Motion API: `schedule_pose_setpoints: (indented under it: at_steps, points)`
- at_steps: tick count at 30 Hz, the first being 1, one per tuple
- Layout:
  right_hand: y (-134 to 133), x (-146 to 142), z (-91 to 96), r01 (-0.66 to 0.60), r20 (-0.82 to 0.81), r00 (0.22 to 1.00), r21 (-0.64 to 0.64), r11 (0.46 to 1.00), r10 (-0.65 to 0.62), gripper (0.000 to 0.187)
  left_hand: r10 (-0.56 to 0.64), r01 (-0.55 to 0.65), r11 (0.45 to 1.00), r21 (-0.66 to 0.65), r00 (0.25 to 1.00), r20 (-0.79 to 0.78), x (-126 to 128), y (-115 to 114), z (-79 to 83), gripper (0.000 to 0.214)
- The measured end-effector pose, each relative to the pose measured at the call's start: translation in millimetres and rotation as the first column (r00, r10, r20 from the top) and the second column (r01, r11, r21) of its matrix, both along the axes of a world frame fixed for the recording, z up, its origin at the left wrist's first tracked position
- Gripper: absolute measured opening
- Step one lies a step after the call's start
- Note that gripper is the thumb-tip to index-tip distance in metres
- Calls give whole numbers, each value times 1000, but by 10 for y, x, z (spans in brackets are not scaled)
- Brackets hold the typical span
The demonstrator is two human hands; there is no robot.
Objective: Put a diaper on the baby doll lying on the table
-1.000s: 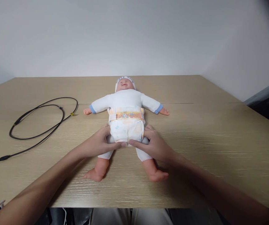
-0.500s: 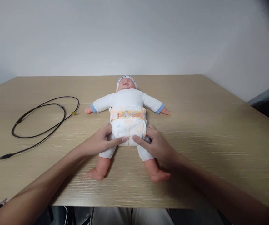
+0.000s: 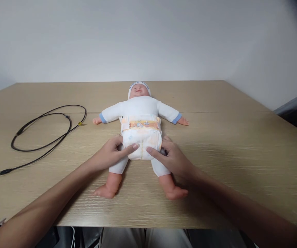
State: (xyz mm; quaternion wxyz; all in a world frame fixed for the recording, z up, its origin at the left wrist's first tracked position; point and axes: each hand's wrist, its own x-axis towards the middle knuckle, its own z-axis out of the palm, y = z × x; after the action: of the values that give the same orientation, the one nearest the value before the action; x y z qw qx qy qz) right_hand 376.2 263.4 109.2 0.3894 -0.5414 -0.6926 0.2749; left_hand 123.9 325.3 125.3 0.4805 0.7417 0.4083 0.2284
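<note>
A baby doll (image 3: 139, 106) in a white top and cap lies on its back on the wooden table (image 3: 228, 137), arms spread, feet towards me. It wears a white diaper (image 3: 141, 136) with an orange band at the waist. My left hand (image 3: 112, 155) grips the diaper's left leg edge, thumb on the front and fingers tucked behind. My right hand (image 3: 170, 156) grips the right leg edge the same way.
A black cable (image 3: 45, 132) lies looped on the table's left part, its plug end near the front left. A white wall stands behind the table. A dark surface shows at the far right edge. My lap shows below the table's front edge.
Both thumbs have slid a little up the diaper's front, from the crotch towards its middle. The doll and cable have stayed in place.
</note>
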Motion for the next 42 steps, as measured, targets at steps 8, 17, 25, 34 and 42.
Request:
schedule_pose_setpoints:
  at_steps: [8,17,25,34,42]
  points:
    - [-14,0,-23,51,-25,998,-43,998,-52,43,54,-54,998,-38,999,1,8,2,-7,55]
    - [1,-2,-29,46,-28,998,-36,998,-47,36,45,-37,994,-103,996,76,12,5,-15,56]
    - [5,-4,-39,51,-43,998,-40,998,-52,40,64,-50,992,-112,990,127,18,29,-82,58]
    - [17,7,-55,47,-24,999,-34,998,-48,41,51,-48,996,-80,998,37,4,-17,-4,48]
    - [13,11,-44,42,-29,999,-39,998,-44,38,26,-22,997,-73,998,54,5,-7,-9,46]
